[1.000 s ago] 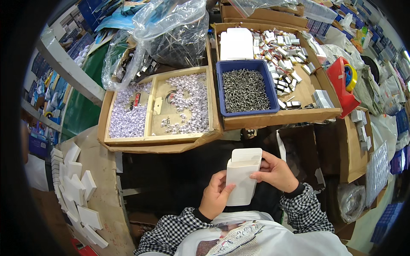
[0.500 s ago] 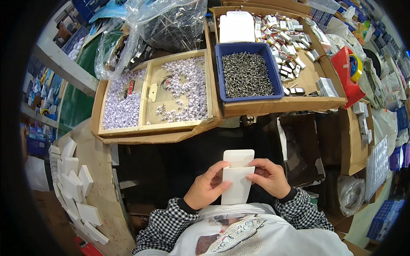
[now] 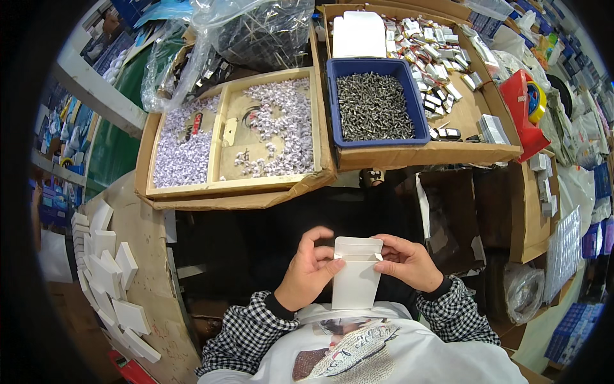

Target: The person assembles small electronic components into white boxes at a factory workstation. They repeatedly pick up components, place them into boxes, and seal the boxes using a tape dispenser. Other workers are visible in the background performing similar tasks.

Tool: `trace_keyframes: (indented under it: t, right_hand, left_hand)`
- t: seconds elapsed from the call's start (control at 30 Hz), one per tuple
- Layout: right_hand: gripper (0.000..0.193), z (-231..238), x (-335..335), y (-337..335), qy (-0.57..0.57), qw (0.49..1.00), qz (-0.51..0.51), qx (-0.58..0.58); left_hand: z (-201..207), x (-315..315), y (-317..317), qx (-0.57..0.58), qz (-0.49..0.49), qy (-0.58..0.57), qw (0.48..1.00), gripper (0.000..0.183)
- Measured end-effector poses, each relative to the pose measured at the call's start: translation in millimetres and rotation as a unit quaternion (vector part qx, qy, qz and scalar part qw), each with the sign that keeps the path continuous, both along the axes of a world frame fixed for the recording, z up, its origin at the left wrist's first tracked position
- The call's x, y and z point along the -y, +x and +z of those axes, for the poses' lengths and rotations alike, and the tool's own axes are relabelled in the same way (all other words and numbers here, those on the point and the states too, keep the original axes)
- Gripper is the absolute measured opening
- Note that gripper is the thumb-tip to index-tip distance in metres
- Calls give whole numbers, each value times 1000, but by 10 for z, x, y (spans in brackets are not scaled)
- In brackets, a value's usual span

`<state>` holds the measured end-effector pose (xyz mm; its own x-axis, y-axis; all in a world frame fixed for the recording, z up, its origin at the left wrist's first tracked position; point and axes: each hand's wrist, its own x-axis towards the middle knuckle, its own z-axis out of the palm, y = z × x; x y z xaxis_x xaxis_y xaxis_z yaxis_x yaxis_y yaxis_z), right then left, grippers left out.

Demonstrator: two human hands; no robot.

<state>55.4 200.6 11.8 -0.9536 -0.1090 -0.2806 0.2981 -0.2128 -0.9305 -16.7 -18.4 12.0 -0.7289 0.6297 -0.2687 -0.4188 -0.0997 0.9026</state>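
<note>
In front of my chest is a flat white cardboard box [image 3: 355, 285], upright, with its top flap raised and small side flaps showing at the mouth. My left hand [image 3: 306, 272] grips its upper left edge, thumb at the front and index finger lifted off above the others. On the other side, my right hand [image 3: 412, 265] pinches the upper right corner between thumb and fingers. The inside of the box cannot be made out.
Beyond my hands lie a wooden tray [image 3: 214, 144] of small pale pieces and a blue bin [image 3: 382, 142] of metal screw-like parts. Small white battery-like packs [image 3: 441, 48] fill a carton at the far right. Several white boxes [image 3: 132, 317] are heaped on the left table.
My left index finger has lifted away from the box. The top flap looks shorter and more tilted, and a side flap now shows at the right. My right hand keeps its hold.
</note>
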Motion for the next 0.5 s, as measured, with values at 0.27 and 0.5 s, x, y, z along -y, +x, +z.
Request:
trace_keyframes:
  t: [0.27, 0.5]
  right_hand:
    - [24, -9, -6, 10, 154, 984, 27, -87]
    - [17, 181, -147, -133, 99, 991, 87, -34]
  left_hand:
    - [-41, 6, -42, -118, -62, -61, 989, 19]
    - [3, 19, 26, -75, -69, -25, 994, 16]
